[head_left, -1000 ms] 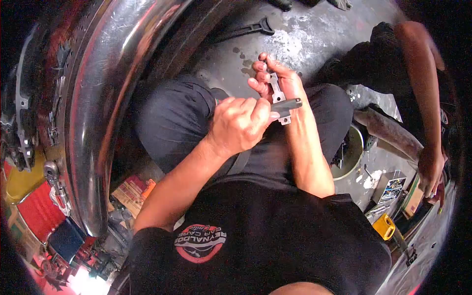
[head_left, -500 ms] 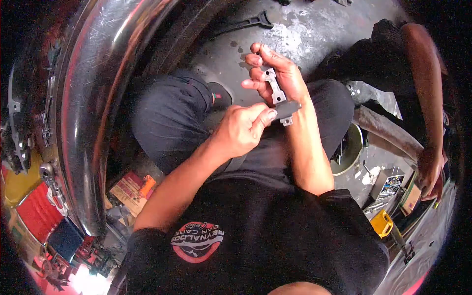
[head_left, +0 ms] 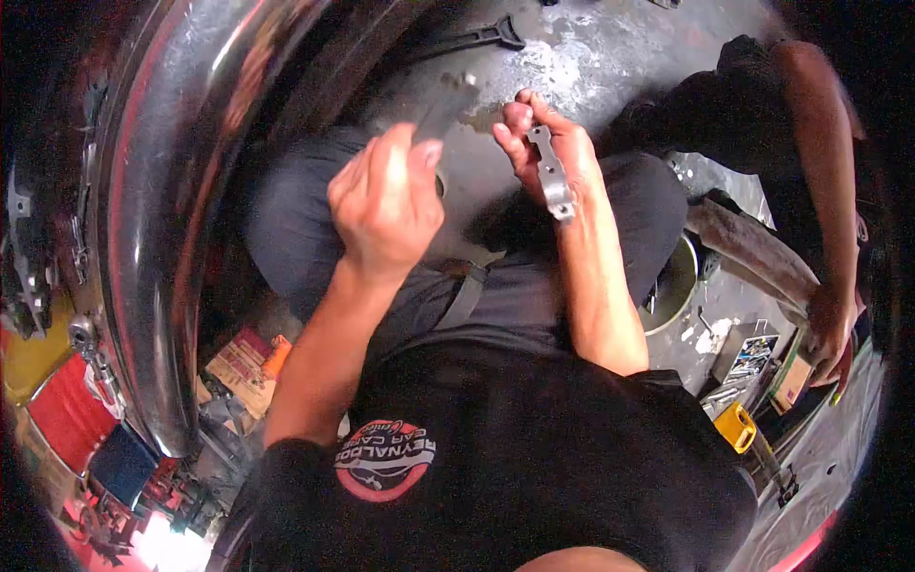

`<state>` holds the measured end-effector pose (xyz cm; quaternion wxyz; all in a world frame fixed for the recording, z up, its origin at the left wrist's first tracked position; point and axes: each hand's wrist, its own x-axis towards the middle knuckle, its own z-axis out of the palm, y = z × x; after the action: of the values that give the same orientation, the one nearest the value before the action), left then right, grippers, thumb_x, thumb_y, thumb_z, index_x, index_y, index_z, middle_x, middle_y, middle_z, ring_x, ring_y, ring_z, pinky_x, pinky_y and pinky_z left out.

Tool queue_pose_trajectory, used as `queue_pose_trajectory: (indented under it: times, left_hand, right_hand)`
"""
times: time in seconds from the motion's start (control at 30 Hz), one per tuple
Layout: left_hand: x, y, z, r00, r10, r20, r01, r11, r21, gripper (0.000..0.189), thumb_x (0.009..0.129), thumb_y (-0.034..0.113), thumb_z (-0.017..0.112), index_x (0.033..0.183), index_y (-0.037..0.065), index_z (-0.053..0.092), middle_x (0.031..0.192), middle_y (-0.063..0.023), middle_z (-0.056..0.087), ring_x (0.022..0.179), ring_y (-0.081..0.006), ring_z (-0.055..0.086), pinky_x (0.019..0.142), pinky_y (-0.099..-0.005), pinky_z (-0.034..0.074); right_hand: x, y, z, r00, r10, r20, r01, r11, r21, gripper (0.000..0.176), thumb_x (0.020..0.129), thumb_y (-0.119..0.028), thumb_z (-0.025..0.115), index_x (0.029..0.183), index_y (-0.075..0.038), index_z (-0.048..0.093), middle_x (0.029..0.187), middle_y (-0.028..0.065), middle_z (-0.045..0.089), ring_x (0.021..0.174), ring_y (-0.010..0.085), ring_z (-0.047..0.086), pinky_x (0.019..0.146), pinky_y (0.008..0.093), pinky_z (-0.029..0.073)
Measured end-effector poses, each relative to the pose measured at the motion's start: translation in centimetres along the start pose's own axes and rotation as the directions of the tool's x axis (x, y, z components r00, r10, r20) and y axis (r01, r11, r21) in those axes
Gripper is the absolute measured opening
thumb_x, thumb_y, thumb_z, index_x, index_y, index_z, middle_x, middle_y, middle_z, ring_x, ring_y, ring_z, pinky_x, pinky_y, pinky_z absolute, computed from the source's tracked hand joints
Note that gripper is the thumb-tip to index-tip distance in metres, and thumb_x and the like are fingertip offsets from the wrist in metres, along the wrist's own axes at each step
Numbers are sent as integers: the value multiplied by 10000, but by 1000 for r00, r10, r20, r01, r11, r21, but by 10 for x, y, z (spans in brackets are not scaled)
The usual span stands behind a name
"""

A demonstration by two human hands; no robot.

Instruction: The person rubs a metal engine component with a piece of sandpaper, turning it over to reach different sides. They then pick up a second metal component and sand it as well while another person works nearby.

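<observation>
My left hand [head_left: 386, 205] is raised over my left thigh, its fingers closed together. From its fingertips a dark flat piece [head_left: 446, 112], smeared by motion, reaches up and to the right. On the other side, my right hand [head_left: 562, 153] is palm up with curled fingers and holds a grey metal part [head_left: 551, 173]. This part is narrow, has small holes and a curved recess, and lies along the palm towards the wrist. The dark piece and the metal part are apart.
A large glossy curved panel [head_left: 162, 219] rises at the left. A black tool [head_left: 467, 40] lies on the floor ahead. At the right are a round basin [head_left: 679, 296], a tray of small metal pieces [head_left: 748, 353], a yellow container [head_left: 735, 427] and another person's arm [head_left: 829, 172].
My left hand has moved left and up, taking the dark piece off the metal part. The metal part has turned in my right hand, showing another face, and my right fingers have curled in more.
</observation>
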<state>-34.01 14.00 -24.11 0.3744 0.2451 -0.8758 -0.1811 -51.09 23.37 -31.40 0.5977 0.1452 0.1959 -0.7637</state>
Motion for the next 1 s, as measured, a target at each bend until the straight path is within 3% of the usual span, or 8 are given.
queue_pose_trajectory:
  times: [0.17,0.27,0.37,0.47,0.57,0.7,0.73,1.0]
  left_hand:
    - [-21,20,-21,937,-236,256,290,937,-197,160,894,97,631,960,-46,604,731,-203,626,643,-367,646,581,-413,501]
    - [-25,28,-15,948,-129,291,217,931,-294,204,944,166,570,975,-27,629,704,-171,633,592,-311,643,555,-367,483]
    - [-20,38,-5,857,-101,506,337,852,-401,255,960,223,563,921,-20,627,647,-128,609,557,-257,616,542,-346,465]
    - [-9,40,5,588,-155,794,640,690,-339,340,987,286,524,840,-8,611,591,-56,543,506,-147,524,498,-313,420]
    - [-18,37,17,470,-134,873,794,496,-351,400,1006,325,483,783,10,589,555,-3,470,498,-81,438,471,-291,377]
    - [-21,42,20,592,-165,789,636,697,-331,373,1003,313,484,788,27,593,546,-60,503,477,-164,497,488,-327,413]
    - [-23,37,27,661,-130,739,527,781,-335,272,980,291,510,868,64,612,637,-192,601,607,-403,612,554,-477,461]
    - [-36,28,43,856,-39,515,197,947,-255,206,945,217,561,846,36,564,670,-168,607,610,-363,633,540,-455,488]
  right_hand:
    - [3,-4,14,982,25,189,-21,1000,-23,173,975,-213,531,1013,-46,554,823,40,533,721,163,586,779,444,598]
    - [3,-2,16,974,31,226,-20,999,-48,194,975,-232,535,1038,-50,562,830,35,534,690,158,586,754,432,604]
    - [5,0,22,962,57,268,-40,997,-70,205,974,-239,537,1061,-56,564,834,35,533,672,142,584,698,400,611]
    - [-1,3,31,950,71,305,-36,992,-119,228,963,-240,556,1092,-53,564,837,39,534,642,133,570,659,387,610]
    - [-4,2,32,954,60,294,-2,981,-193,244,952,-244,572,1100,-50,563,836,42,534,617,127,553,657,382,609]
    - [1,2,28,961,61,271,-3,978,-208,246,947,-236,578,1101,-45,566,834,45,531,602,122,539,662,382,606]
    - [5,1,25,953,91,290,-58,991,-123,248,954,-233,568,1108,-39,562,835,45,527,606,119,539,667,388,609]
    - [15,1,15,985,74,157,-53,990,-131,207,970,-205,536,1076,-28,551,842,51,538,643,133,560,730,400,606]
